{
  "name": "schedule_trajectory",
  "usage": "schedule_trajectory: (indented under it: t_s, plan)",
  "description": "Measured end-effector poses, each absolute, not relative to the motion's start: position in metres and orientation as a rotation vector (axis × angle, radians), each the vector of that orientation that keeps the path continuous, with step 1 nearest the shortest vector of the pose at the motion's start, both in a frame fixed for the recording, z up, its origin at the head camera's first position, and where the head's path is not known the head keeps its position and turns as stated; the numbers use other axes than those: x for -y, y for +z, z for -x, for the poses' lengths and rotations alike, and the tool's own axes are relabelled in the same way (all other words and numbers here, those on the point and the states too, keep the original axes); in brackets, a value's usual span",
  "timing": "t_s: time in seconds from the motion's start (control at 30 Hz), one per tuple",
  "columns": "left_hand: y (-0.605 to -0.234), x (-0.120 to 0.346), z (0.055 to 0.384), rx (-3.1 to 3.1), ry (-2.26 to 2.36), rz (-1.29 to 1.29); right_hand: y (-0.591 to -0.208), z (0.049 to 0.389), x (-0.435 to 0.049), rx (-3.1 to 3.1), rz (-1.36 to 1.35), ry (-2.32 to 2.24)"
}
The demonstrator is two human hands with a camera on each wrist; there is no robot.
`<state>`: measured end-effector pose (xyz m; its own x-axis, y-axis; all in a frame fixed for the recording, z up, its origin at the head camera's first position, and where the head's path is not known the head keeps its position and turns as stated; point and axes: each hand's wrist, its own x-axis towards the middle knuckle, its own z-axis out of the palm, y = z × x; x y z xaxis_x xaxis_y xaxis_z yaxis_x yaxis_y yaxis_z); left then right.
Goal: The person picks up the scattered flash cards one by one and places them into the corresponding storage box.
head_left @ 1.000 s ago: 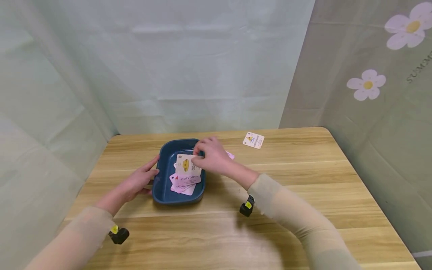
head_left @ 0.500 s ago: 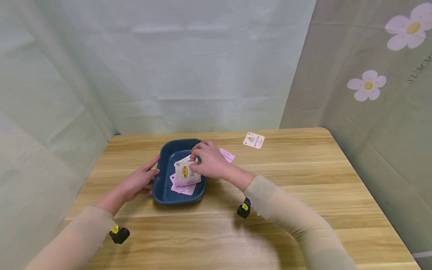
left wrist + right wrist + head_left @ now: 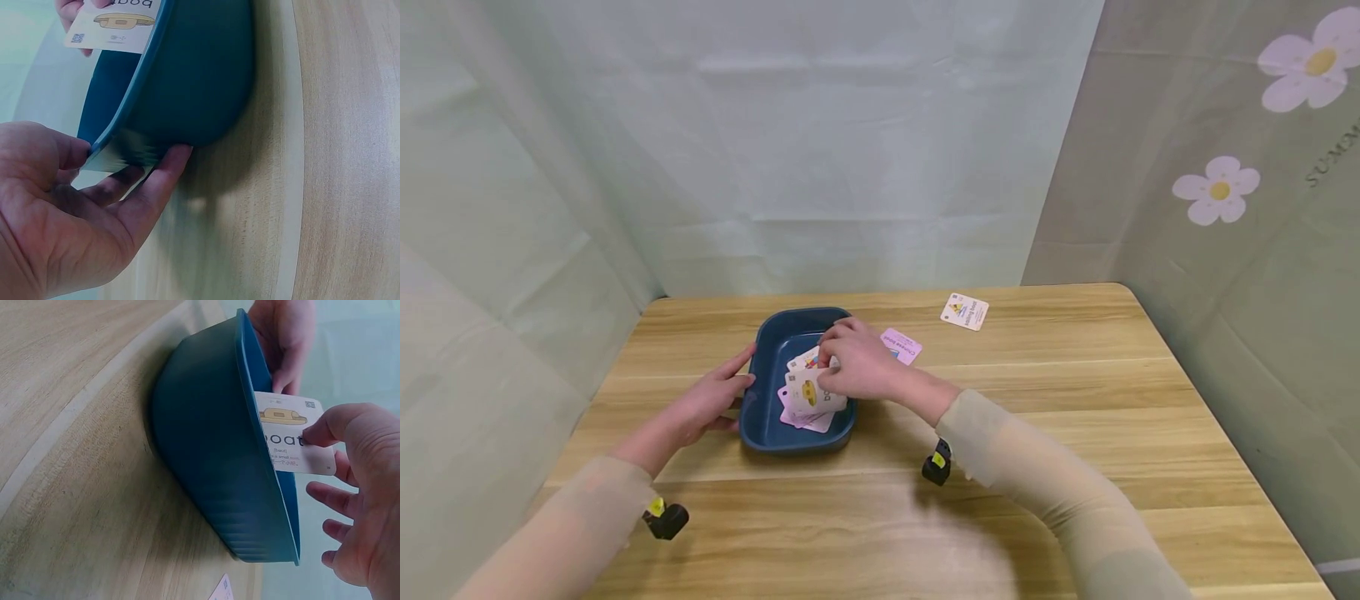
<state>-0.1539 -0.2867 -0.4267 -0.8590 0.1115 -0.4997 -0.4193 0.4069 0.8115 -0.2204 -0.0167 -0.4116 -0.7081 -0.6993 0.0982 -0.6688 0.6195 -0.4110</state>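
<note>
- Nearest the wearer: two pale sleeves [image 3: 572,517] over the wooden table [image 3: 820,525], a black wrist camera with a yellow patch at each cuff, left [image 3: 667,522] and right [image 3: 936,468].
- Left side of bin: left hand [image 3: 703,404] holds the wall, thumb at the rim, other fingers against the outside.
- Rounded-corner dark-blue bin [image 3: 766,421], on the table: contains a loose heap of word cards [image 3: 820,422], overlapping, pink and white; most wording covered.
- Over the heap: "boat" card [image 3: 290,419], white, yellow boat print. Right wrist view: partly hidden behind the bin wall, the rest clear of the rim. Contact with the heap: cannot tell.
- Right hand [image 3: 868,362] at the bin's right side; thumb on the card's printed face, forefinger behind, pinched together on its edge; remaining fingers spread, off the card.
- Right of bin, on the table: pink card [image 3: 901,343], lettering starts "Chinese"; partly covered by the right hand.
- Far edge: "sailing boat" card [image 3: 965,311], flat, well apart from both hands.
- Behind: pale cloth [image 3: 865,150], creased.
</note>
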Motion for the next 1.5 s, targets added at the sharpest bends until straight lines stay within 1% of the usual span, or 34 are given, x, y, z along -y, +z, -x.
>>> schedule_trajectory:
  t_s: [1.0,1.5]
  plan:
    - [-0.425,0.285,0.153,-2.186,1.465,0.256,-0.418,0.216,0.031,-2.71,1.264,-0.444]
    - [-0.425,0.283,0.153,-2.181,1.469,0.271,-0.418,0.219,0.029,-2.723,1.204,-0.484]
